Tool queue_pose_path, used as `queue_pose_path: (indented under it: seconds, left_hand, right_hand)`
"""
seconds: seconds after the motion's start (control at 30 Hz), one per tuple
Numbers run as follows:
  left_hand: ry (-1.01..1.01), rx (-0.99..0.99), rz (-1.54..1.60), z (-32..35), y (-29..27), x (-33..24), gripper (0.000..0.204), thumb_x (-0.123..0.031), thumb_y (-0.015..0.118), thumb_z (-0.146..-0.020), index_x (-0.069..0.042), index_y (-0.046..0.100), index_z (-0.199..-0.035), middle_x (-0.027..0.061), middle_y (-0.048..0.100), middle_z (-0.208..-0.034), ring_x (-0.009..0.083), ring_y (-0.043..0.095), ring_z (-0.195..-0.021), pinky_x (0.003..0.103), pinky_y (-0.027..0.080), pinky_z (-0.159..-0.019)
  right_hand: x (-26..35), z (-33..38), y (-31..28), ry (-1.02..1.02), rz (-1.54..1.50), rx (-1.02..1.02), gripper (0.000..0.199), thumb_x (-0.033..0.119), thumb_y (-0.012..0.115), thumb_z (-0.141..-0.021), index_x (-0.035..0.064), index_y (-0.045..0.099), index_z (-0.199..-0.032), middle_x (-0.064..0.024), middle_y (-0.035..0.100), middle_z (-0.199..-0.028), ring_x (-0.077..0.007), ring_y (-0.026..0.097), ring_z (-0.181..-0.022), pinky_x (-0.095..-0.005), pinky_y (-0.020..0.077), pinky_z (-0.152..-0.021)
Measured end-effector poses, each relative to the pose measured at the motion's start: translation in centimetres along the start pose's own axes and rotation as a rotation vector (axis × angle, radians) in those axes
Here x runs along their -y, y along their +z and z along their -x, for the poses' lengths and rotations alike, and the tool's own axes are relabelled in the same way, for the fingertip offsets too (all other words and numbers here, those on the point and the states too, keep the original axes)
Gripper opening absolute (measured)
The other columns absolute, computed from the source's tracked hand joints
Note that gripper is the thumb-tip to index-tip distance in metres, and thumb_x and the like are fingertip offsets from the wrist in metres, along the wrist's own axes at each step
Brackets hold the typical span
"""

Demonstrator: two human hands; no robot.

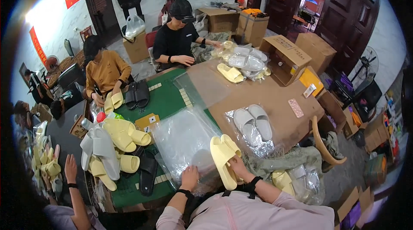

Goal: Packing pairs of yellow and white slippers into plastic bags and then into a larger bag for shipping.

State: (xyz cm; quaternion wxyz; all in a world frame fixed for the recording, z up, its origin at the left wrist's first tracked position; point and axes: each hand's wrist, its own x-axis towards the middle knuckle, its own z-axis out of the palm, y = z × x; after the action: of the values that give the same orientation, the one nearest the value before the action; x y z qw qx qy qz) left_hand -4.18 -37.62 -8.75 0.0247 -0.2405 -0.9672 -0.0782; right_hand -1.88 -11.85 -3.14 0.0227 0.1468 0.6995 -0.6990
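My right hand grips a pair of pale yellow slippers, held upright above the table's near edge, its fingers partly hidden behind them. Just left of them, my left hand has its fingers bent onto the near edge of a stack of clear plastic bags, closed on the edge of a bag. A pair of grey slippers in a clear bag lies beyond my right hand. To the left of the stack sits a pile of loose slippers, with yellow, grey and black ones.
Two people work with slippers across the table; another person's hand is at lower left. Bagged slippers and an open cardboard box stand at the far side. A pink phone lies on the right; a curved wooden chair arm borders the table.
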Motion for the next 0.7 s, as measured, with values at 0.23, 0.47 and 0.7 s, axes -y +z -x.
queue_pose_path:
  seconds: [0.23, 0.47, 0.7]
  left_hand:
    - [-0.173, 0.002, 0.263, -0.9, -1.9, -0.5, 0.018, -0.022, 0.049, -0.084, -0.007, 0.056, -0.077, 0.0122, 0.062, -0.075, 0.0314, 0.060, -0.074, 0.044, 0.047, -0.066]
    - [-0.050, 0.151, 0.523, 0.3, -0.2, -1.5, 0.024, -0.023, 0.045, -0.088, -0.006, 0.061, -0.088, 0.0173, 0.062, -0.088, 0.0369, 0.057, -0.085, 0.045, 0.045, -0.074]
    - [-0.334, 0.167, 0.768, -0.5, 1.0, -1.2, 0.026, -0.024, 0.051, -0.084, -0.003, 0.064, -0.092, 0.0179, 0.064, -0.087, 0.0351, 0.060, -0.083, 0.040, 0.047, -0.074]
  right_hand:
    - [3.5, -1.6, -1.9, 0.021, -0.023, 0.082, 0.030, 0.016, 0.050, -0.090, -0.0025, 0.052, -0.113, -0.0069, 0.059, -0.107, -0.0133, 0.053, -0.097, -0.0265, 0.0421, -0.083]
    - [2.5, -4.3, -6.5, 0.087, 0.056, 0.024, 0.029, 0.018, 0.049, -0.090, -0.0014, 0.057, -0.110, -0.0070, 0.063, -0.100, -0.0143, 0.058, -0.088, -0.0269, 0.0448, -0.077]
    - [3.8, -4.2, -8.4, 0.231, -0.192, 0.310, 0.026, 0.017, 0.050, -0.091, -0.0007, 0.057, -0.109, -0.0057, 0.062, -0.101, -0.0136, 0.060, -0.088, -0.0272, 0.0468, -0.079]
